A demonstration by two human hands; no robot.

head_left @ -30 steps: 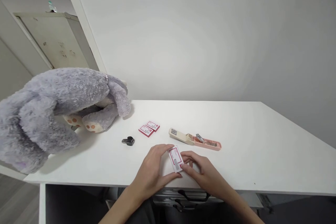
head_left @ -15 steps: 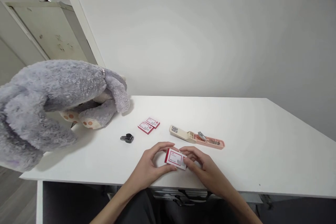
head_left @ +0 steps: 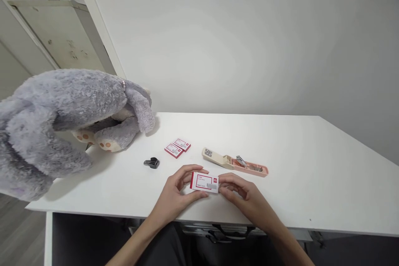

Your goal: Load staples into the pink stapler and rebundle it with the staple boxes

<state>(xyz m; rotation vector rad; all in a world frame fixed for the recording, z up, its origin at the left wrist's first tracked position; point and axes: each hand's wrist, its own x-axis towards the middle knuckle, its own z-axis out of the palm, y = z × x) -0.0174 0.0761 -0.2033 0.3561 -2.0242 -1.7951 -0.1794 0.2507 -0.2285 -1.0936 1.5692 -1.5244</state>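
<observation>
Just above the table's front part, a small red-and-white box (head_left: 204,182) is held up, its printed face with a grey strip toward me. My left hand (head_left: 177,191) grips it by the left part, fingertips along the top edge and thumb under the bottom edge. At the box's right end, my right hand (head_left: 241,195) has its curled fingers and thumb pinched on the edge. Two similar boxes, a nearer box (head_left: 173,150) and a farther box (head_left: 182,144), lie side by side beyond my left hand. A long hinged beige-and-pink case (head_left: 249,167) lies open, small metal parts inside.
A small black tool (head_left: 152,163) with a lever lies left of the two boxes. At the table's left end sits a big grey plush toy (head_left: 75,99). The white table (head_left: 311,183) meets a wall at the back, and a metal cabinet (head_left: 59,33) stands beyond at left.
The box has turned to face me more squarely and shifted slightly left and up. My right fingers have moved from its printed face to its right end.
</observation>
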